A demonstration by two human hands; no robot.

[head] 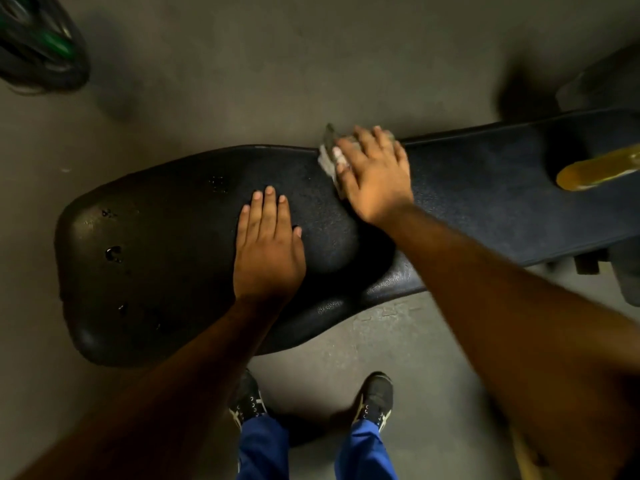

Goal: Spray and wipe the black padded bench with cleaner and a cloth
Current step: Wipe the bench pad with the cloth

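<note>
Here the right hand (372, 174) lay flat over a grey cloth (329, 157), fingers spread and straight, pressing it down at the far edge of the black padded bench (485, 188); the cloth showed only as a crumpled fringe beyond the fingertips and along the thumb side of that hand. The left hand (268, 247) rested palm-down on the pad just nearer the person and toward the wide end, fingers straight, holding nothing. Droplets (112, 252) of what looked like cleaner sat on the pad well beyond the left hand's outer side, unwiped. A blurred yellow object (595, 171), perhaps the spray bottle, lay on the bench well out past the right hand's wrist side; it could not be told for certain. The cloth seemed thin, limp and light, likely to bunch or slip from under the palm, so flat pressure with spread fingers suited it better than a pinch. The pad looked soft under a textured skin, firm enough to lean on, probably slick where wet. The person's shoes (375, 398) stood on the floor (242, 81) nearer than both hands.
</note>
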